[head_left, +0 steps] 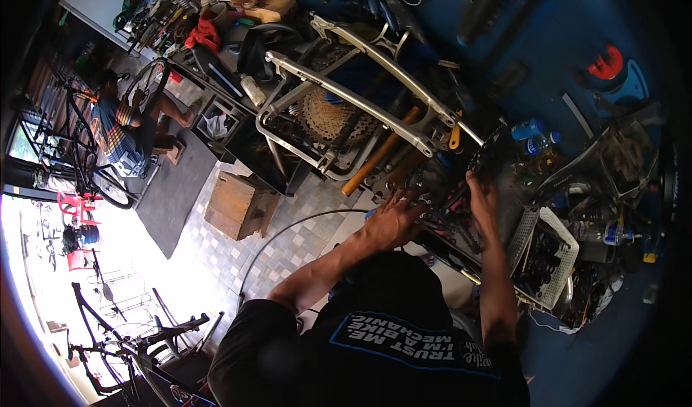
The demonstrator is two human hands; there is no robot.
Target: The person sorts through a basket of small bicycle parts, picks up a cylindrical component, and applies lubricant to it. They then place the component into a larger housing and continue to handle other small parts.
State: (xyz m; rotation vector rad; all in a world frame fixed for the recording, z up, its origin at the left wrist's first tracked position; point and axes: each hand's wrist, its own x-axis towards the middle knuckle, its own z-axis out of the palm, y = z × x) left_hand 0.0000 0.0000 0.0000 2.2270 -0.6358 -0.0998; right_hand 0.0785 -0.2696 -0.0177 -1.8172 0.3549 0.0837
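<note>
My left hand (395,221) reaches over the dark, crowded front of the workbench, its fingers bent down among small metal parts. A thin black hose (299,223) curves up to a small blue piece beside this hand. Whatever the fingers grip is too dark to name. My right hand (483,192) is raised a little to the right, closed near a dark, narrow part that I cannot make out. Behind both hands lies a silver bicycle rear frame section (346,88), above a large toothed sprocket (335,117). A wooden handle (380,151) slants nearby.
A white plastic basket (564,277) of dark parts stands at right, with blue-labelled bottles (537,140) behind it. On the tiled floor sits a wooden box (234,206). Another person (122,129) sits at far left by bicycles. A bicycle frame (137,346) is at lower left.
</note>
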